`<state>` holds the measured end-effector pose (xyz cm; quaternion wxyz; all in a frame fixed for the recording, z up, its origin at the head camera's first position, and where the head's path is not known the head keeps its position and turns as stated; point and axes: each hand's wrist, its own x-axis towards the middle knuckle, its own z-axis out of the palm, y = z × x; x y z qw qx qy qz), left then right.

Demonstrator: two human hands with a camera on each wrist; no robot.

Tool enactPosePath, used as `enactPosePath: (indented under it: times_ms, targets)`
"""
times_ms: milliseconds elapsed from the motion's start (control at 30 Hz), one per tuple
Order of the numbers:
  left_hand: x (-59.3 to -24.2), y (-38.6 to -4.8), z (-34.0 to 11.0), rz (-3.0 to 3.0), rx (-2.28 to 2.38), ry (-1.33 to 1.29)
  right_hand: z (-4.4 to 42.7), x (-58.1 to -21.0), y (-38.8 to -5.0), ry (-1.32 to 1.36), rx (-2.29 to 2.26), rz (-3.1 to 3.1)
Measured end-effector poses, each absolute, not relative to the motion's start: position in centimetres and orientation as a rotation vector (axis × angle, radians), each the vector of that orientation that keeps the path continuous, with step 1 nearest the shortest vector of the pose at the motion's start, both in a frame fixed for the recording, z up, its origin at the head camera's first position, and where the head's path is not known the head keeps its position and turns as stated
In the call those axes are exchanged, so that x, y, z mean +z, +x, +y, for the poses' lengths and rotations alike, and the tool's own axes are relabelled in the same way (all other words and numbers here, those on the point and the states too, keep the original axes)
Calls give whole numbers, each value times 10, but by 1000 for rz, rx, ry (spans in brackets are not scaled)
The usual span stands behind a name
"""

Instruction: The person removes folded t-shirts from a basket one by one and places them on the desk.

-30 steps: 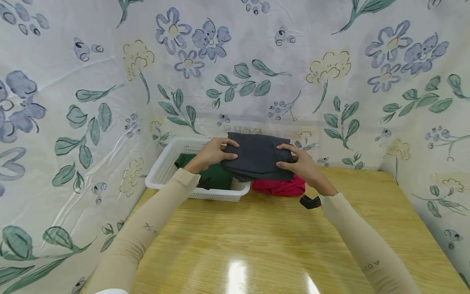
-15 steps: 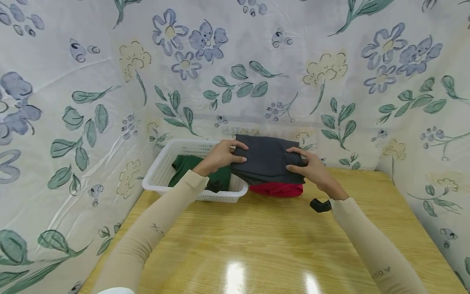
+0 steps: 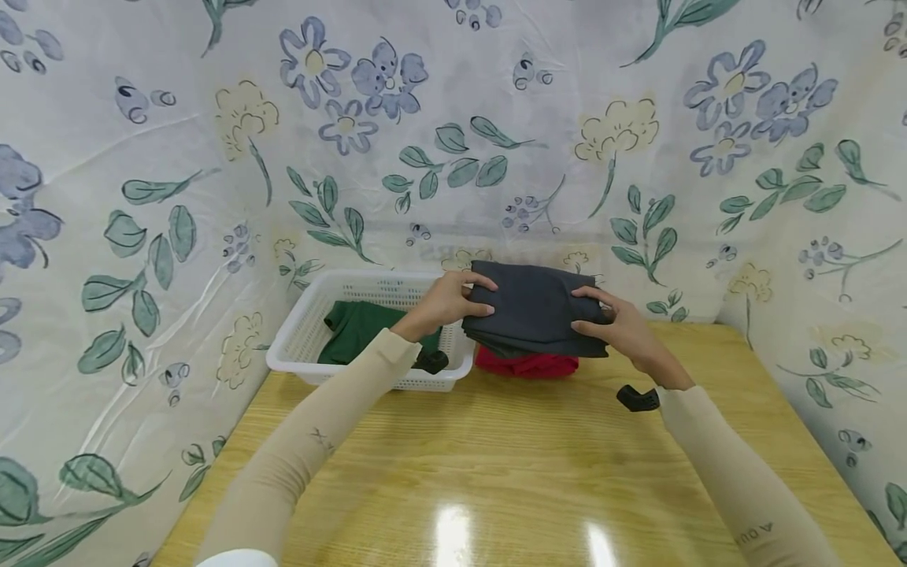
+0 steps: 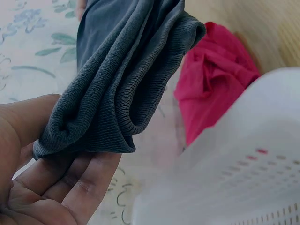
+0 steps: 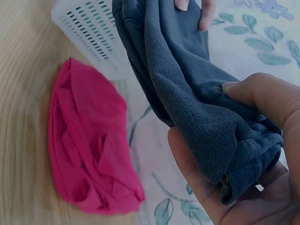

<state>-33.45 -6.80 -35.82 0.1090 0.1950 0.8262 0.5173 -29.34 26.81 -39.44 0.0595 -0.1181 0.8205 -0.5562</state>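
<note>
R sleeve (image 3: 730, 472) ltrs. partly legible. Grey cloth (image 3: 531, 307): dk., folded, ribbed edge; L hand (image 3: 448, 302) & R hand (image 3: 627, 329) grip opp. ends, holding it above tabletop (image 3: 531, 457), nr. red cloth (image 3: 527, 365).

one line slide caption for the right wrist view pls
Right hand gripping a folded dark cloth, near a pink cloth and a white basket.

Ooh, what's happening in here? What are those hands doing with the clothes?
A person's left hand and right hand are holding a folded dark cloth up off the table, one hand gripping each end. A crumpled red cloth lies on the table beside the white basket. Inside the basket is a green cloth.
</note>
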Motion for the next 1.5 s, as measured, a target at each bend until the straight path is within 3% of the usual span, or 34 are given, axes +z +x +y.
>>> enactPosePath:
  times_ms: [600,1500]
  targets:
    - [-368,-339,-23,2469,1457,677,310,-400,-282,-226,-1648,2480]
    - [-388,-338,55,2461,1423,725,384,-436,-277,-176,-1578,2621]
